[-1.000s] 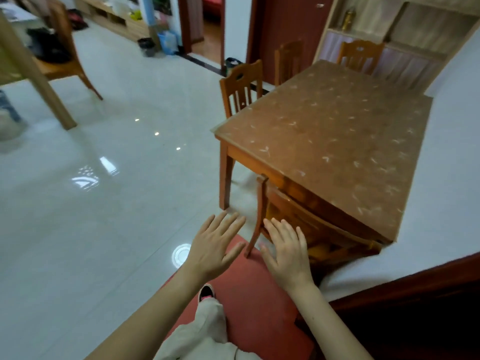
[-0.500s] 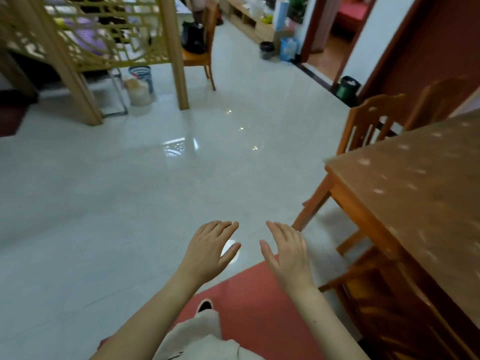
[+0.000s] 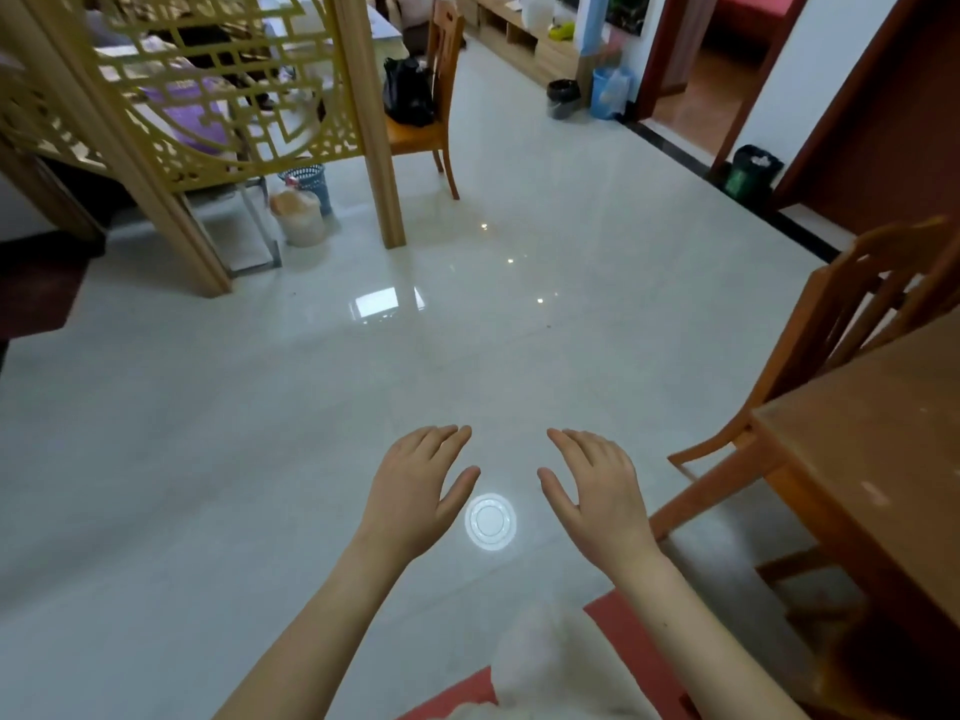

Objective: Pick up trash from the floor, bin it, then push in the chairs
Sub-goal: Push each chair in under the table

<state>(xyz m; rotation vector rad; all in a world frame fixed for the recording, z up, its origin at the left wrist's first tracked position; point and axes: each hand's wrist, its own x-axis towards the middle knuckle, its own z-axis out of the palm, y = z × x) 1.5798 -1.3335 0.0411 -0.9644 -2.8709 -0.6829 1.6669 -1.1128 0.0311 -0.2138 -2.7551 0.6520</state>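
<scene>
My left hand [image 3: 415, 491] and my right hand [image 3: 597, 491] hover side by side over the glossy pale floor, palms down, fingers straight, holding nothing. At the right stands the brown dining table [image 3: 878, 459], with a wooden chair [image 3: 852, 324] tucked against its far side. Another wooden chair [image 3: 434, 116] with a black bag on its seat stands far off beside a post. A green bin [image 3: 748, 171] sits by the dark door at the right; a black bin [image 3: 562, 98] and a blue bin [image 3: 608, 93] stand near the far doorway. I see no trash on the floor near my hands.
A gold lattice screen [image 3: 208, 96] with wooden posts fills the upper left. A blue basket [image 3: 309, 181] and a pale sack [image 3: 301, 218] sit at its foot. A round ceiling-light reflection [image 3: 490, 521] shines between my hands. A red mat [image 3: 639, 646] lies under my feet.
My view has swung left, away from the table and the near chair, toward the wide floor. Both hands stayed raised and open, now spread a little further apart.
</scene>
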